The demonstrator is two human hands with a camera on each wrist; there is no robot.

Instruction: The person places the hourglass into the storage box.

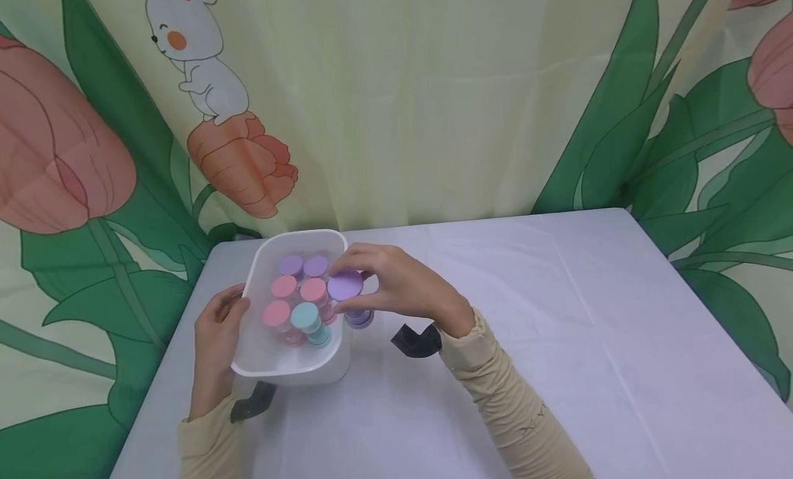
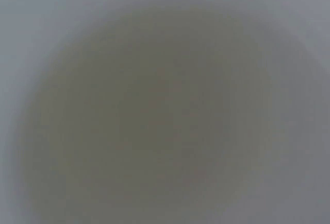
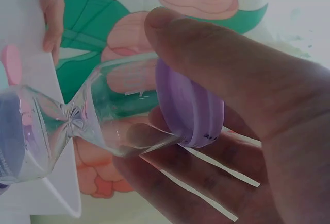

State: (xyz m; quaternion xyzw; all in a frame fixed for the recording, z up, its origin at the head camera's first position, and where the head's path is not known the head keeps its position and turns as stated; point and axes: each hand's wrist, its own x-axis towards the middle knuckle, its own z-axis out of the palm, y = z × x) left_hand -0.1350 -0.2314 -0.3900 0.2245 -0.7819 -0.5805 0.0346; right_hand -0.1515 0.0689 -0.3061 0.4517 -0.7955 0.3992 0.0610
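Note:
A white plastic bin [image 1: 331,372] stands at the table's left side. My left hand [image 1: 213,334] grips its left rim. Purple, pink and teal-capped hourglasses stand inside, among them a teal one [image 1: 306,316] at the front, a pink one [image 1: 277,313] and a purple one [image 1: 291,265]. At the right rim, my right hand [image 1: 405,279] holds a clear hourglass with purple caps [image 3: 188,103] by one end, between thumb and fingers. Its other end extends away from the palm in the right wrist view. The left wrist view is only a grey-brown blur.
A white cloth covers the table [image 1: 526,369]. Behind it hangs a curtain [image 1: 434,107] printed with tulips, a rabbit and a carrot. Dark straps [image 1: 416,341] hang by both wrists.

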